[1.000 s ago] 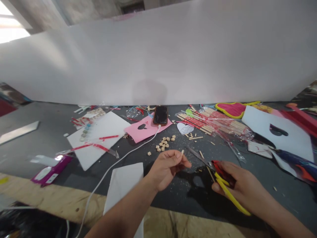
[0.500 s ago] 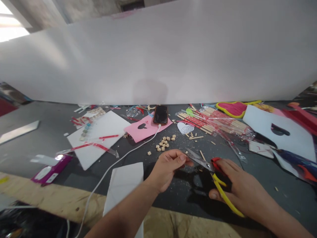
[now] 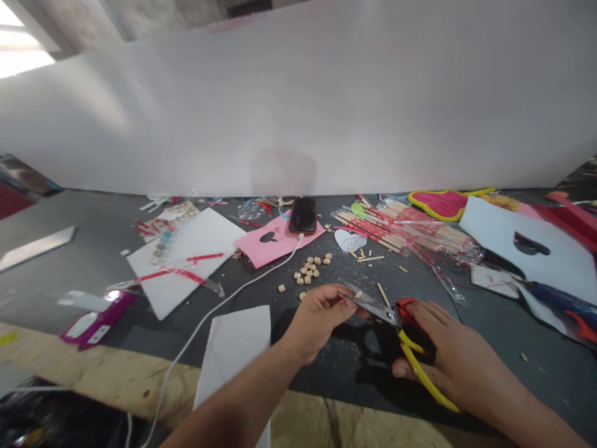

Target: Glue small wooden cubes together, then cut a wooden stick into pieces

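Observation:
My left hand (image 3: 317,317) pinches a short wooden stick piece (image 3: 358,294) between thumb and fingertips, just above the dark table (image 3: 69,274). My right hand (image 3: 448,358) grips scissors (image 3: 396,323) with red and yellow handles. Their metal blades point left and reach my left fingertips, meeting the stick piece there. A small heap of cut wooden bits (image 3: 310,269) lies just beyond my left hand.
A phone (image 3: 303,215) with a white cable (image 3: 219,308) rests on pink paper (image 3: 273,241). A pack of wooden sticks (image 3: 405,233) lies at the back right. White sheets (image 3: 186,255) and a white card with a cut-out (image 3: 527,246) flank the middle. A big white board (image 3: 298,106) stands behind.
My right hand has brought the scissors left and up until the blades meet the stick piece. My left hand has lowered slightly, still pinching the piece.

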### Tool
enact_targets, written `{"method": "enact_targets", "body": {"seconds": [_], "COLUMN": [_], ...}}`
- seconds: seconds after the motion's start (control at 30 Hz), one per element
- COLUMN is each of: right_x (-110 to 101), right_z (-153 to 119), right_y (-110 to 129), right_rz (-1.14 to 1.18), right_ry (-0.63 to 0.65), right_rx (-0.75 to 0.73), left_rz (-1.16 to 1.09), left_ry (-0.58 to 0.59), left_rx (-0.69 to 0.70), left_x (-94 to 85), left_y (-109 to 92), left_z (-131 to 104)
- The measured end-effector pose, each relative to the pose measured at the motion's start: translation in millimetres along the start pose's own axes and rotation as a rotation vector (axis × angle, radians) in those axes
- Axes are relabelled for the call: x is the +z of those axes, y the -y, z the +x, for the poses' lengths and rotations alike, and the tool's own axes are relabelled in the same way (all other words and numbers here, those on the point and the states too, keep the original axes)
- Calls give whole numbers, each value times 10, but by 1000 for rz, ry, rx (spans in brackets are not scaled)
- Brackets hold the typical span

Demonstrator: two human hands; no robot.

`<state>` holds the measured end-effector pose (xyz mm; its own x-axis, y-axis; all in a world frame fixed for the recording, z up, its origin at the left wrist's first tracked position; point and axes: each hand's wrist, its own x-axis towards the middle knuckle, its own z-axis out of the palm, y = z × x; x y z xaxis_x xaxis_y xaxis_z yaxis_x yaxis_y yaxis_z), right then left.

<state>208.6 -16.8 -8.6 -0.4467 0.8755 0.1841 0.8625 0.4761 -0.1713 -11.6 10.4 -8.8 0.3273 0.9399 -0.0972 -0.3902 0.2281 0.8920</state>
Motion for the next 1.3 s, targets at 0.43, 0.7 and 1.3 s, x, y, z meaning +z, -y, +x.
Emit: {"method": "enact_targets", "body": {"seconds": [0.43,0.7,1.3], "right_x": [-89,-185,-155], "right_z": [48,38,-25], "right_y": [56,129,202], "right_rz": [166,158,50], "right_ry": [80,106,78], "right_rx": [72,123,148], "left_rz": [83,250,280], "left_ry": [-30,-68,-124], "left_rx": [-54,-89,-39], "left_x": [9,-46,-52], "left_y": [-28,46,61], "left_z": [-13,-47,-64]}}
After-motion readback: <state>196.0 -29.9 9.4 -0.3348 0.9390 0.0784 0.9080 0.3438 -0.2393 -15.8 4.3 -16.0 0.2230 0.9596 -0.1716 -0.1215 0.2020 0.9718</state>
